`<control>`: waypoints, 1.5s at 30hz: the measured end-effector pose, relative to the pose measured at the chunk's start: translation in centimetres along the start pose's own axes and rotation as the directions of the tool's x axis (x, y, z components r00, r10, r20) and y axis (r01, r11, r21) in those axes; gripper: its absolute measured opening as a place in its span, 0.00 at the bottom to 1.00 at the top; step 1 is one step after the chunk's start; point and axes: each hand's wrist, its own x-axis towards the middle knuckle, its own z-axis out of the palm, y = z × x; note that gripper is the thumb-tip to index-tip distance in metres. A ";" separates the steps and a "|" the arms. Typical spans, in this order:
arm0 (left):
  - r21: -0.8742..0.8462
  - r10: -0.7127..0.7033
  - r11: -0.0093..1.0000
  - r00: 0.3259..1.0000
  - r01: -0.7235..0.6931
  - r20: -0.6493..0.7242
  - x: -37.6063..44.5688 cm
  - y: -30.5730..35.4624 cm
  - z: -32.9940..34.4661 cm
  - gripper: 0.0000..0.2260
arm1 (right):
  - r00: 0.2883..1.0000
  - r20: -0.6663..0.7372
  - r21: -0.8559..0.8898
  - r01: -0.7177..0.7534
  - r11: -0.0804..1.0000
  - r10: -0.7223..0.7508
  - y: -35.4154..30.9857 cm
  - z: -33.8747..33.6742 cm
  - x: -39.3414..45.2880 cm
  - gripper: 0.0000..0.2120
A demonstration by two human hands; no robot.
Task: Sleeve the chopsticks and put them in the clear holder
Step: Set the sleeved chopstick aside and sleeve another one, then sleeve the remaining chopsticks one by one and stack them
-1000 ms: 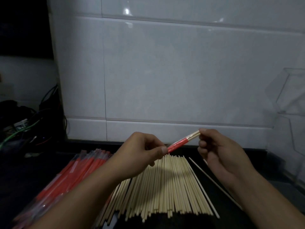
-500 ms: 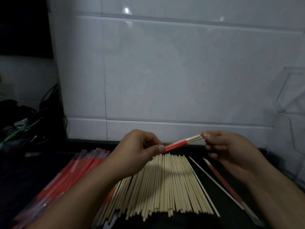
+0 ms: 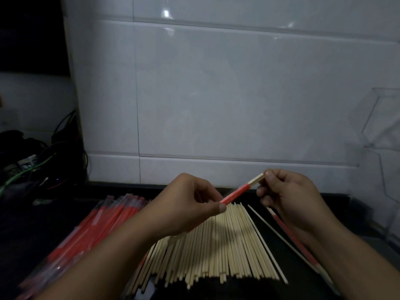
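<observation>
My left hand (image 3: 190, 202) grips a red paper sleeve (image 3: 237, 193) held above the counter, slanting up to the right. A pair of pale chopsticks (image 3: 256, 180) sticks out of the sleeve's upper end, and my right hand (image 3: 287, 195) pinches their tips. Below lies a wide fan of bare chopsticks (image 3: 218, 247) on the dark counter. A stack of red sleeves (image 3: 91, 230) lies at the left. The clear holder (image 3: 381, 126) stands at the far right against the wall.
One loose chopstick (image 3: 266, 241) and a single red sleeve (image 3: 296, 239) lie on the counter under my right forearm. Cables and a power strip (image 3: 28, 163) sit at the back left. A white tiled wall (image 3: 216, 94) stands close behind.
My right hand has pushed the chopsticks further into the sleeve, so less bare wood shows. The sleeve tilts a little steeper. My left hand has stayed in place.
</observation>
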 end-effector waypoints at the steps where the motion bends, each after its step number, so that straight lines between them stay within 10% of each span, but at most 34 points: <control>1: 0.002 -0.003 1.000 1.000 0.003 -0.017 0.0 0.0 0.0 0.01 | 1.000 -0.016 0.035 0.009 0.999 -0.009 -0.1 0.1 -0.1 0.10; 5: -0.153 -0.037 0.988 0.985 0.010 -0.171 0.2 0.0 0.5 0.01 | 0.998 0.058 0.269 -0.045 0.962 0.030 -0.6 0.5 -0.5 0.12; 14: -0.382 -0.073 0.923 0.995 0.039 -0.075 -0.1 0.9 2.9 0.07 | 0.978 0.207 0.019 0.014 1.000 -0.017 0.2 2.3 -1.4 0.11; 17: -0.249 -0.071 0.968 0.991 0.040 -0.116 0.1 0.5 2.0 0.12 | 0.997 0.066 0.023 -0.031 0.999 0.029 -0.3 -0.1 0.4 0.11; 21: 0.139 -0.087 0.982 0.965 0.124 -0.247 0.9 -2.2 -0.6 0.09 | 0.996 0.009 -0.401 -0.080 0.913 0.091 0.1 -4.7 2.5 0.11; 28: 0.599 -0.253 0.711 0.929 0.368 -0.270 1.2 -6.3 -2.6 0.09 | 0.980 -0.038 -0.775 -0.153 0.613 0.196 2.8 -6.6 4.1 0.05; 45: 0.708 -0.426 0.545 0.876 0.449 -0.227 1.3 -8.0 -3.1 0.11 | 0.972 -0.086 -0.948 -0.147 0.283 0.219 4.4 -5.9 4.3 0.07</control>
